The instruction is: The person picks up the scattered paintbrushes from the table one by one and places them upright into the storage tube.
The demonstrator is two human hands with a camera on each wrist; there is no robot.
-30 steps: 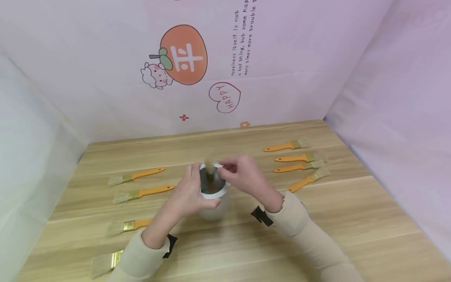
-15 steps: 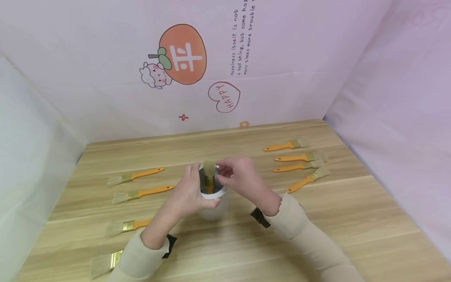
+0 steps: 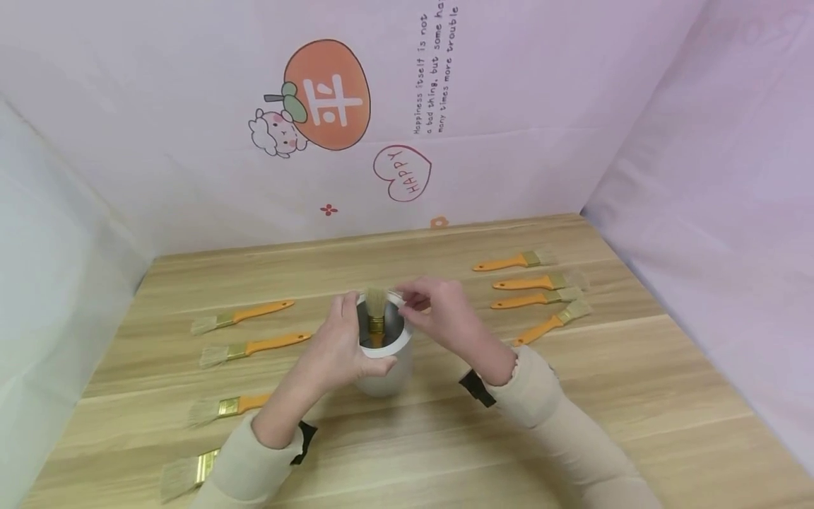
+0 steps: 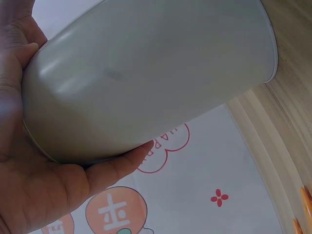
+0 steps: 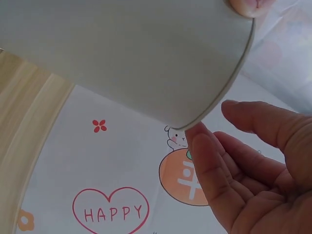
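A white cylindrical cup (image 3: pixel 385 378) with a dark grey inside stands on the table in the head view. My left hand (image 3: pixel 340 350) grips it around the rim, thumb on the near side; the left wrist view shows the palm against the cup's smooth wall (image 4: pixel 146 78). Inside, a paintbrush (image 3: pixel 376 305) stands bristles up near the far wall, its handle mostly hidden. At the right of the rim is my right hand (image 3: pixel 440 314), fingers loosely bent and holding nothing. In the right wrist view a fingertip (image 5: pixel 197 136) meets the rim, while the thumb is apart.
Several orange-handled paintbrushes lie on the wooden table (image 3: pixel 432 452): a column at the left, including one brush (image 3: pixel 257 346) close to my left hand, and a group at the right, including one brush (image 3: pixel 550 325). Printed white cloth (image 3: pixel 509 106) walls the back and sides.
The brush was a blur at the cup's mouth and now stands still inside. My right hand has drawn slightly right, away from it. The left hand keeps its grip on the cup.
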